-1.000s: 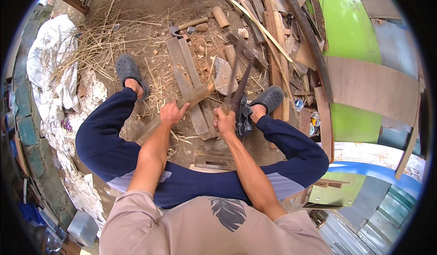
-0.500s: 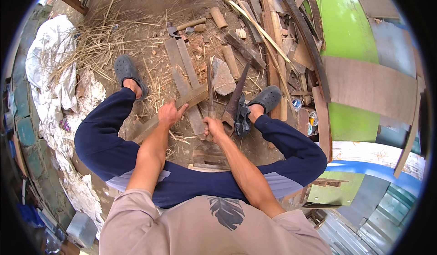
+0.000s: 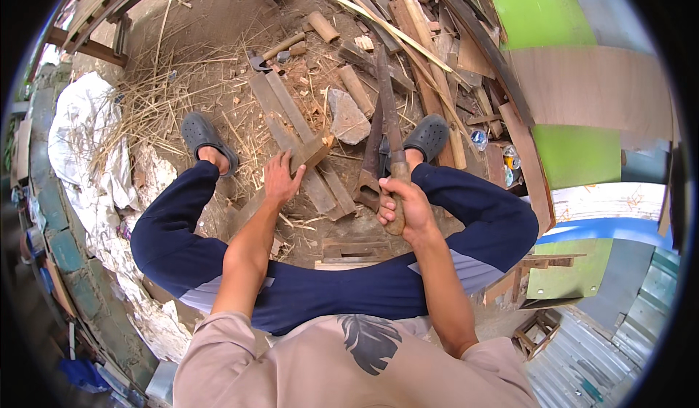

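My right hand (image 3: pixel 408 208) is wrapped round the wooden handle of a machete (image 3: pixel 389 109). Its long dark blade points away from me, above the ground and to the right of the wood. With fingers over the top and thumb along the near side, my left hand (image 3: pixel 282 179) holds a short piece of wood (image 3: pixel 313 152) down across two flat boards (image 3: pixel 295 109). The far end of that piece looks freshly cut. A handsaw (image 3: pixel 371 153) lies just beyond my right hand, partly behind the machete.
A grey stone (image 3: pixel 348 117) lies past the boards, near a hammer (image 3: pixel 258 61) and short round wooden pieces (image 3: pixel 355 90). Long timbers (image 3: pixel 422 73) are heaped at the right, beside green and brown panels (image 3: pixel 582 88). Straw and a white sheet (image 3: pixel 87 142) spread at the left.
My right hand has lifted the machete away from the wood's end and moved right. My left hand stays on the wood, its fingers more stretched. The whole view has shifted slightly.
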`<move>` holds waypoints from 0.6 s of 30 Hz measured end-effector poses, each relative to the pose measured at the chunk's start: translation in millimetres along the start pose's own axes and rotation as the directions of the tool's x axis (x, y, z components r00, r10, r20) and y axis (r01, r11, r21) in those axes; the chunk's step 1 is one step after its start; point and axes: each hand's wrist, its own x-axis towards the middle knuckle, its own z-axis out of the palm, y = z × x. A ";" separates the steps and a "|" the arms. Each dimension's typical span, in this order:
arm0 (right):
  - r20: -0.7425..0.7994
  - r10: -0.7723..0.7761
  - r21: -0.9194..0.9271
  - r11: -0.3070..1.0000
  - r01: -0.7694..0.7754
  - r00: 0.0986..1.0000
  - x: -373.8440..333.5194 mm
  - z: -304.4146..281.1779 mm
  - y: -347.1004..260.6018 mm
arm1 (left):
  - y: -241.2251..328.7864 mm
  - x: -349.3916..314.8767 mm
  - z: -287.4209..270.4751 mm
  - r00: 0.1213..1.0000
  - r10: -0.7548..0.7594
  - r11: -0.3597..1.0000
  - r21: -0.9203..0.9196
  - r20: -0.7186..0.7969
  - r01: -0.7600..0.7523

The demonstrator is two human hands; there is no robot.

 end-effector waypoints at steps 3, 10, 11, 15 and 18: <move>-0.059 -0.030 0.045 0.998 0.032 0.998 -8.9 -15.5 9.2 | 43.4 15.9 0.9 0.983 0.184 0.981 0.060 0.013 -0.184; -0.053 0.013 0.275 0.961 0.002 0.998 16.1 -38.0 30.8 | 91.8 20.1 12.9 0.983 0.181 0.966 0.195 -0.032 -0.171; -0.043 0.010 0.267 0.964 0.002 0.999 16.5 -40.6 31.4 | 97.2 22.2 10.6 0.972 0.227 0.959 0.184 -0.052 -0.214; -0.024 -0.013 0.232 0.973 0.018 1.000 13.1 -41.6 29.0 | 114.1 33.4 3.5 0.957 0.290 0.926 0.253 -0.007 -0.279; -0.017 -0.048 0.199 0.979 0.050 0.999 10.4 -36.4 25.0 | 108.8 30.5 11.1 0.938 0.347 0.918 0.212 -0.016 -0.336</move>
